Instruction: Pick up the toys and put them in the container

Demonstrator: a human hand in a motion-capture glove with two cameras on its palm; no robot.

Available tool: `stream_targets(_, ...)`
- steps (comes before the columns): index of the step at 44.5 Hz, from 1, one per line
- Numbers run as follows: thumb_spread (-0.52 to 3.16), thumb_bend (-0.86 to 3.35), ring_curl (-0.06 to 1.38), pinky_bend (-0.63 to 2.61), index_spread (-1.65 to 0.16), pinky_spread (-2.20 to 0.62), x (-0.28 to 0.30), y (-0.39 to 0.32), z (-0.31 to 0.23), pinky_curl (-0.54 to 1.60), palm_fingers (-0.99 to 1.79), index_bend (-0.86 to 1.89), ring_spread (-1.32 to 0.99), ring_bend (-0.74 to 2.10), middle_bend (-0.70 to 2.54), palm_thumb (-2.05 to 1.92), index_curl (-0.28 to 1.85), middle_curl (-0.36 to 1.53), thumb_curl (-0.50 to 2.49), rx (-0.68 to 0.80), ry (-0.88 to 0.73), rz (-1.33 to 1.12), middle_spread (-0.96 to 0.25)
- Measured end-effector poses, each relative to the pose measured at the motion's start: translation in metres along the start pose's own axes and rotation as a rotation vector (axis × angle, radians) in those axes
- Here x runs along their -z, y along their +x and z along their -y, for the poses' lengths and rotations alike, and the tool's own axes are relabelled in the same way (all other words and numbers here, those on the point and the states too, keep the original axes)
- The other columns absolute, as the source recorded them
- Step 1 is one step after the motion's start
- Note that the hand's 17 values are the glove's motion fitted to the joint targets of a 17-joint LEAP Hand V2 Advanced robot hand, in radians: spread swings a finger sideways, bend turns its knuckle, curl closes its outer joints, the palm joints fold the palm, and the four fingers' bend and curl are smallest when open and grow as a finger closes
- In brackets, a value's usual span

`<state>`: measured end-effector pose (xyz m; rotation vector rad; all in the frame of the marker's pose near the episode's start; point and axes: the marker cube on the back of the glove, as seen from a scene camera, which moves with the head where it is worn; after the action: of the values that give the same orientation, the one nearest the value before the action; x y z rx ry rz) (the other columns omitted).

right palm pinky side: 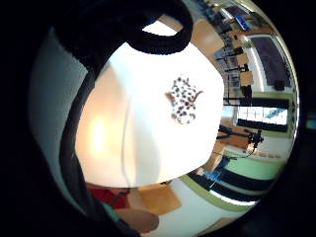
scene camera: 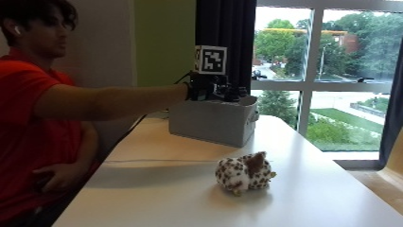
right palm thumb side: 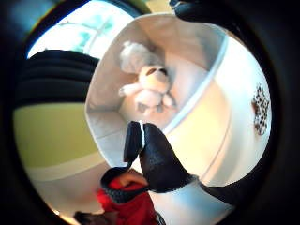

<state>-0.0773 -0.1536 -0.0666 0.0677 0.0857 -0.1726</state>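
While the grip [scene camera: 211, 90] hovers released over the boxy container [scene camera: 211, 124], a fuzzy spotted toy [scene camera: 244, 173] lies apart.

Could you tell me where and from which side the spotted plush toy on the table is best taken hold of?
Probably from above, across the rounded body of the spotted plush toy. It sits alone on the white table, apart from the grey container, so nothing blocks its flanks. The right hand is over the container now.
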Motion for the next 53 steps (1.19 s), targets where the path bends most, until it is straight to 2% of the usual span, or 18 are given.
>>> stream_targets(22,1.13,-0.06,0.22,0.81,-0.40,0.07,-0.039,0.140,-0.016,0.31,-0.18,0.17,0.01,0.15,0.12,-0.07,0.48,0.29,0.34,-0.257,-0.015,-0.042,-0.08)
stream_targets(28,1.13,-0.06,0.21,0.89,-0.40,0.08,-0.058,0.176,-0.005,0.33,-0.16,0.13,0.01,0.16,0.11,-0.07,0.44,0.27,0.32,-0.413,-0.030,-0.048,-0.08)
stream_targets(34,1.11,-0.06,0.21,1.00,-0.39,0.10,-0.069,0.199,0.003,0.36,-0.16,0.13,0.01,0.17,0.11,-0.08,0.40,0.25,0.30,-0.407,-0.054,-0.115,-0.07)
stream_targets(38,1.10,-0.06,0.21,1.03,-0.40,0.10,-0.069,0.203,0.011,0.37,-0.15,0.14,0.01,0.17,0.12,-0.07,0.38,0.24,0.29,-0.439,-0.044,-0.073,-0.07)
stream_targets(43,1.09,-0.06,0.22,1.06,-0.39,0.10,-0.076,0.211,0.014,0.38,-0.15,0.14,0.01,0.18,0.12,-0.07,0.35,0.23,0.27,-0.376,-0.055,-0.089,-0.07)
stream_targets(48,1.09,-0.06,0.22,1.09,-0.39,0.10,-0.092,0.213,0.023,0.39,-0.15,0.13,0.02,0.18,0.13,-0.07,0.33,0.23,0.27,-0.480,-0.069,-0.056,-0.07)
stream_targets(53,1.09,-0.06,0.22,1.12,-0.39,0.11,-0.109,0.218,0.024,0.39,-0.15,0.13,0.02,0.18,0.13,-0.07,0.31,0.22,0.26,-0.474,-0.091,-0.032,-0.06)
